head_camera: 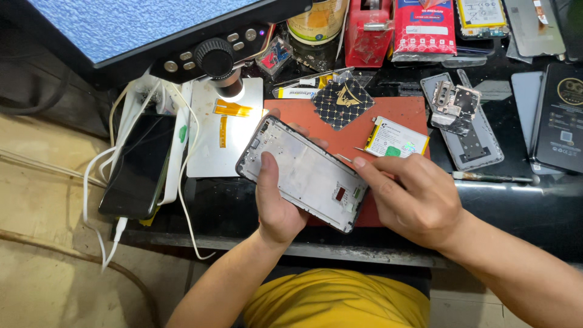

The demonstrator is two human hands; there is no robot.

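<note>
Over the red mat (395, 115), left hand (276, 203) grips a stripped phone frame (306, 176); right hand (413, 194) pinches its edge, battery (396, 138) already out beside it.

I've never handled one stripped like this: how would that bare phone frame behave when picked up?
The phone frame looks thin and hollowed out, so probably light and a bit bendy. The left hand supports it from beneath, thumb on top, which hints it needs care. Its smooth metal face may be slippery.
</note>
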